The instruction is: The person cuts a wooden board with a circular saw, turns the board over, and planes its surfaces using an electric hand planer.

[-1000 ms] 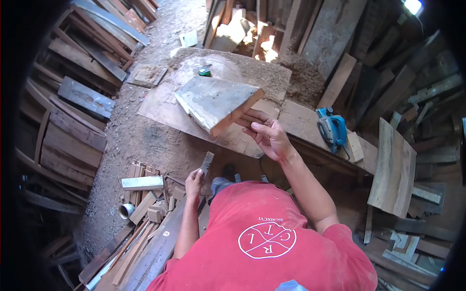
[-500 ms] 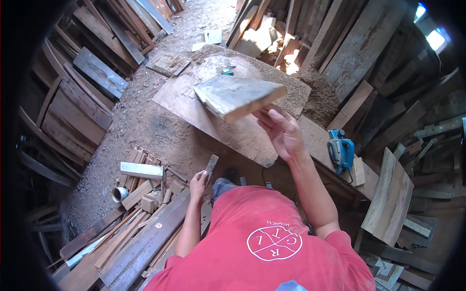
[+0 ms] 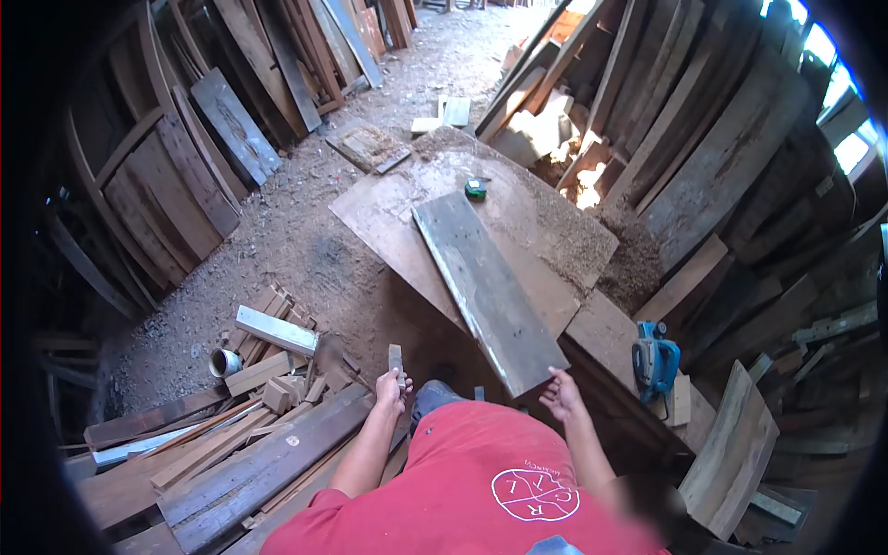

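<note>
Board (image 3: 486,287): long, flat, grey-brown; runs forward and leftward from the right hand, over the desk (image 3: 375,220), its near end jutting past the desk's edge.
Right hand (image 3: 562,398): fingertips at the board's near corner; whether clamped on it, cannot tell.
Left hand (image 3: 392,393): closed around a short wood strip (image 3: 396,355), which sticks up from the fingers.
Handling: board probably stiff, fairly heavy, hardly fragile; a dusty face may slip.
Hold: judged best by both long edges, or from under the jutting end.
Tape measure (image 3: 475,189): ahead of the right hand, near the board's far end; could obstruct a forward slide.
Power tool (image 3: 656,365): right of the right hand, apart from the board.
Scrap wood (image 3: 259,374): heaped left of the left hand, crowding that side.
White tube (image 3: 223,362): farther left of the left hand.
</note>
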{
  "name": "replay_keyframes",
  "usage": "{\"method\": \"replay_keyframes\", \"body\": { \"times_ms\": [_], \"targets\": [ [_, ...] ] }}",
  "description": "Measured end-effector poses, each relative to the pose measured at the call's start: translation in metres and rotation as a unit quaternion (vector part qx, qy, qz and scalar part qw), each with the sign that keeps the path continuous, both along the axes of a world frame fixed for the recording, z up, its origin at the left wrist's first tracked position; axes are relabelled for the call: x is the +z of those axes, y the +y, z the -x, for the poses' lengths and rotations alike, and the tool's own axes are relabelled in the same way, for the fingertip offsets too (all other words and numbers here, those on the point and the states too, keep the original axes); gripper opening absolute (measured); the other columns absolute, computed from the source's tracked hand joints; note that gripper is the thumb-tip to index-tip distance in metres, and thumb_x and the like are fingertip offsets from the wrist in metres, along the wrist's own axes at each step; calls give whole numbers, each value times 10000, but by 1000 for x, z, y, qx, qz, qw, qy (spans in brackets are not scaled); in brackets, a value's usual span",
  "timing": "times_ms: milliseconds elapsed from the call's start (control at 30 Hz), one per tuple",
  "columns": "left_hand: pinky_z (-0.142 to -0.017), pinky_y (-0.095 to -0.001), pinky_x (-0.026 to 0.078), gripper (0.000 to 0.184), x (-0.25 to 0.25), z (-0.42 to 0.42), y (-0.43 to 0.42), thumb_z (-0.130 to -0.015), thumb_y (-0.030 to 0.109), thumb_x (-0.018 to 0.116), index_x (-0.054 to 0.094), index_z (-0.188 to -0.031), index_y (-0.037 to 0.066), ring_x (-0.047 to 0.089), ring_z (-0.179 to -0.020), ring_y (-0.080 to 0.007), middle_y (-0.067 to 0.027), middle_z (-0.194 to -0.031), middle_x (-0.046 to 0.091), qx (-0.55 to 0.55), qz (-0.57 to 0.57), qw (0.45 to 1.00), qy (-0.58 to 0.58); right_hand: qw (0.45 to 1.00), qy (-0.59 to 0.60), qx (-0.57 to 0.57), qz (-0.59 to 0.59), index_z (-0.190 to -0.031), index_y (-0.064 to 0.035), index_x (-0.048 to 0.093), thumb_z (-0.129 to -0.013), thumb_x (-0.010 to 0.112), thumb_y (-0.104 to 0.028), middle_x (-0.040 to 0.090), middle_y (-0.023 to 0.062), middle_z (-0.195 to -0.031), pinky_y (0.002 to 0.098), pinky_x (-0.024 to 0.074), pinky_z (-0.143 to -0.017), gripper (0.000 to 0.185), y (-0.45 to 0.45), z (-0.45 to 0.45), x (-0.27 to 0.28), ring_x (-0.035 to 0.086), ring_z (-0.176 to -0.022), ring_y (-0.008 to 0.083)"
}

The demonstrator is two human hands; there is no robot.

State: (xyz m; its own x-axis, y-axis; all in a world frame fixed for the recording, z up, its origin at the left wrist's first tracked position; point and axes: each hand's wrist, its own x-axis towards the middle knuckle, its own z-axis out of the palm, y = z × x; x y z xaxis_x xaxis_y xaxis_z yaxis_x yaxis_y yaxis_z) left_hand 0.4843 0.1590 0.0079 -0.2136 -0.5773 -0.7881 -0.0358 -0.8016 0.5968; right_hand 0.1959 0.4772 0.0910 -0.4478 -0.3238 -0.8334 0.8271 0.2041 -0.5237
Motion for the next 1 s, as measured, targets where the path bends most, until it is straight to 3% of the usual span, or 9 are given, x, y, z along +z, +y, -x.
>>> {"method": "replay_keyframes", "body": {
  "times_ms": [300, 367, 433, 533, 633, 700, 833, 900, 1000],
  "targets": [
    [-484, -349, 550, 234, 42, 132, -106, -1009, 221, 661, 603, -1170, 61, 673, -678, -218, -102, -921, 636, 108, 49, 992, 34, 997, 59, -21, -47, -1616, -52, 399, -962, 743, -373, 332, 240, -1705, 609, 284, -1266, 805, 5, -19, -12, 338, -1560, 444],
    [-758, -416, 612, 410, 111, 195, -141, -1059, 339, 639, 559, -1378, 93, 688, -948, -224, -112, -1128, 650, 28, 147, 968, 201, 995, 89, -23, -49, -1563, -100, 486, -979, 727, -359, 430, 202, -1649, 603, 333, -1233, 682, 9, -19, -11, 451, -1476, 409],
    [-1248, -551, 296, 717, 222, 243, -149, -1106, 519, 500, 345, -1687, 128, 311, -1580, -288, -67, -1731, 355, -129, 333, 880, 314, 993, 99, -39, -60, -1502, -116, 544, -996, 709, -345, 526, 166, -1557, 592, 380, -1189, 580, 11, -19, -15, 519, -1402, 367],
    [-1244, -515, 333, 720, 265, 290, -166, -1110, 524, 497, 362, -1680, 104, 339, -1590, -309, -106, -1767, 319, -150, 407, 841, 323, 990, 131, -45, -34, -1474, -120, 563, -1024, 680, -325, 597, 131, -1426, 565, 421, -1147, 508, 14, -22, -13, 568, -1344, 330],
    [-1184, -433, 419, 648, 284, 310, -135, -1111, 474, 520, 520, -1573, 21, 553, -1426, -292, -143, -1576, 582, -256, 397, 836, 280, 990, 126, -61, -25, -1459, -120, 567, -1049, 659, -326, 618, 132, -1395, 540, 445, -1130, 468, 14, -27, -11, 621, -1274, 319],
    [-1095, -345, 485, 523, 229, 310, -118, -1106, 430, 582, 672, -1428, 28, 659, -1264, -218, -115, -1395, 721, -316, 403, 837, 194, 991, 115, -68, -15, -1492, -101, 542, -1052, 659, -306, 613, 151, -1426, 530, 463, -1111, 500, 16, -29, -10, 639, -1265, 320],
    [-952, -367, 559, 460, 52, 241, -69, -1070, 412, 643, 763, -1245, 5, 753, -1035, -232, -153, -1131, 802, -358, 430, 825, 78, 992, 98, -82, 2, -1438, -112, 559, -1082, 623, -310, 672, 129, -1340, 504, 501, -1054, 412, 29, -39, -8, 695, -1179, 284],
    [-868, -393, 562, 382, 25, 166, -36, -1051, 374, 630, 782, -1127, 32, 752, -948, -240, -137, -1029, 800, -398, 423, 813, -36, 992, 95, -82, -2, -1439, -111, 557, -1082, 621, -311, 675, 131, -1348, 498, 507, -1044, 414, 38, -39, -10, 698, -1181, 284],
    [-1002, -462, 560, 405, -58, 38, -3, -1024, 425, 603, 786, -1190, 105, 739, -1131, -370, -188, -1166, 781, -468, 384, 775, -183, 994, 84, -69, -13, -1444, -110, 554, -1084, 616, -309, 678, 137, -1365, 488, 517, -1029, 417, 48, -38, -11, 701, -1187, 288]
  ]
}}
